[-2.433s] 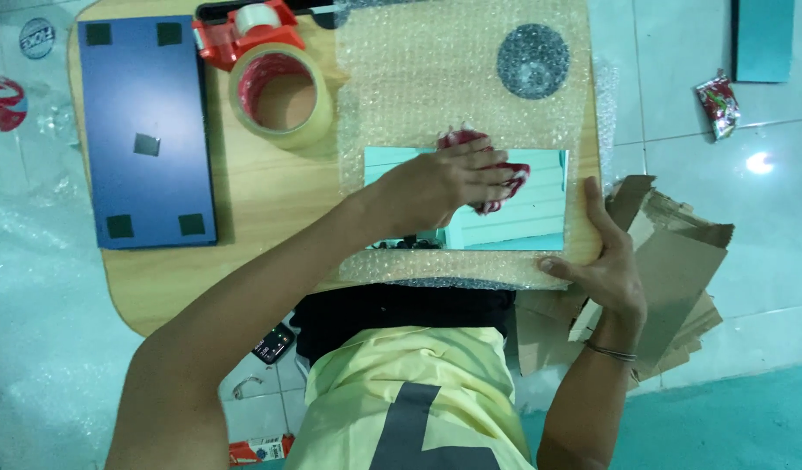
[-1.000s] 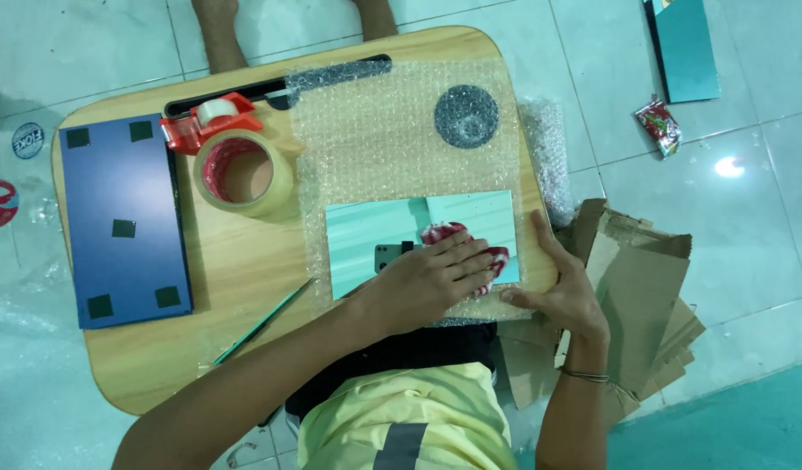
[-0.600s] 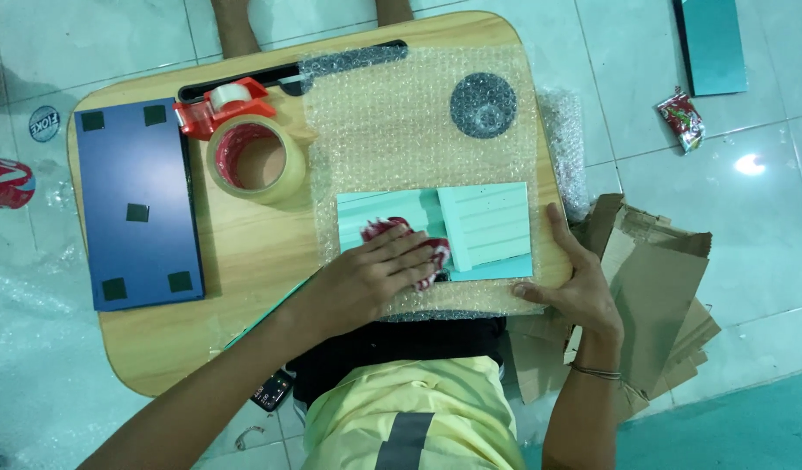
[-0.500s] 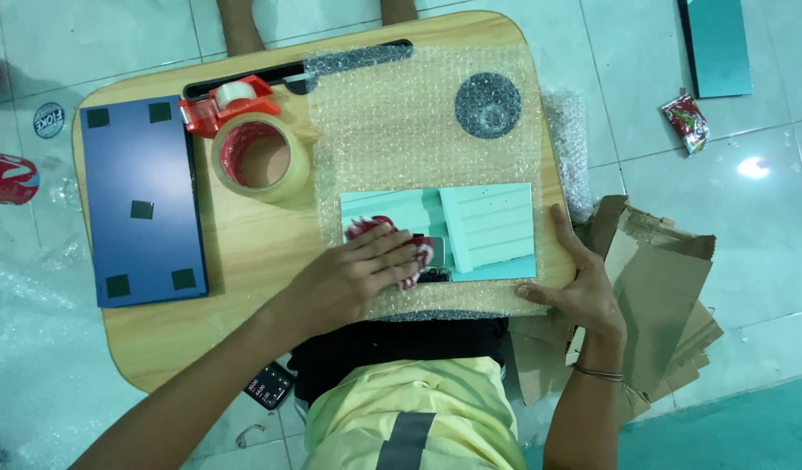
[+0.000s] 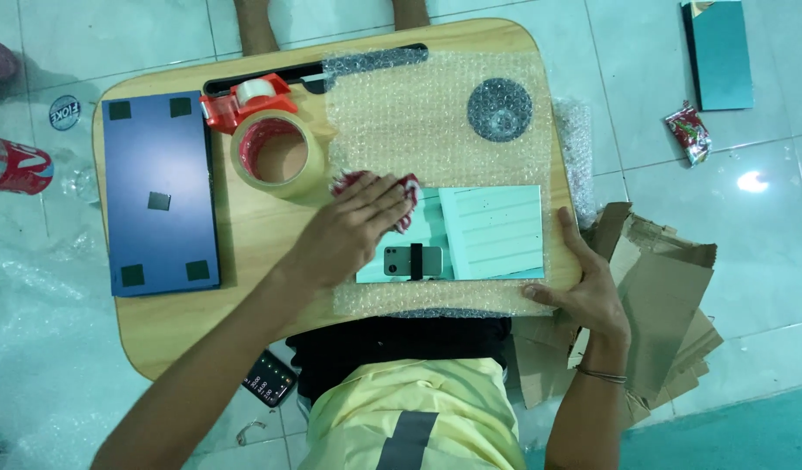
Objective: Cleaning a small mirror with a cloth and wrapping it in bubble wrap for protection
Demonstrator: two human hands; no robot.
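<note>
Two hands are at the mirror [image 5: 488, 233] on the bubble wrap [image 5: 418, 130]: your left hand [image 5: 353, 228] presses a red cloth [image 5: 407, 193] flat on its left end, and your right hand [image 5: 584, 292] lies open, steadying its corner. You're mid-wipe; next needs even strokes rightward.

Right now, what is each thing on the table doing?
Mirror: flat on the bubble wrap.
Red cloth: pressed on the mirror by the left hand.
Right hand: holding the table's edge.
Tape roll: lying flat.
Tape dispenser: lying by the roll.
Blue panel: lying flat.
</note>
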